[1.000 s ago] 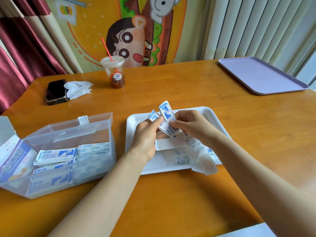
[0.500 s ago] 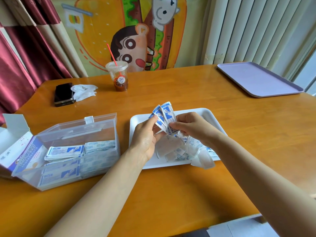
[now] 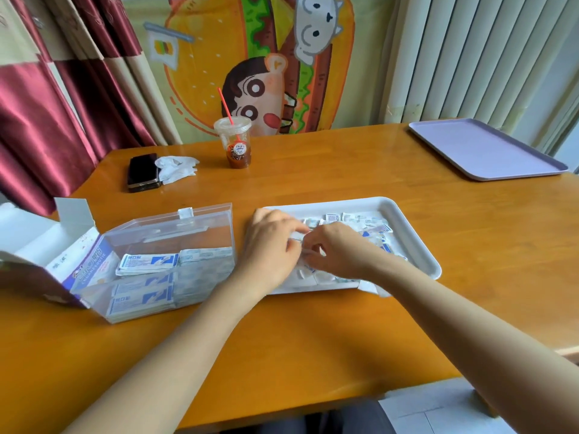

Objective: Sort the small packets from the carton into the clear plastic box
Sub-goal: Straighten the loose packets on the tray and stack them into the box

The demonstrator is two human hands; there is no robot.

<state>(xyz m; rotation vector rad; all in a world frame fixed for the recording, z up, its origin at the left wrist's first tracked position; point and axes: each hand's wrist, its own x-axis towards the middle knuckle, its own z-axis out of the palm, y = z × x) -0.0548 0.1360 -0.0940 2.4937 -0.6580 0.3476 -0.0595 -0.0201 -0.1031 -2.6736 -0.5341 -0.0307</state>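
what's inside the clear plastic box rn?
Stacks of blue-and-white packets lie flat inside the clear plastic box, with a paler pile to their right. More layers show blurred through the front wall. The count underneath is hidden.

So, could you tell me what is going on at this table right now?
A person is sorting small packets. The left hand and right hand are both down in the white tray among them. The right hand pinches some, while the left hand's grip is hard to make out. To the left, the clear box holds neat stacks, with the open carton beside it.
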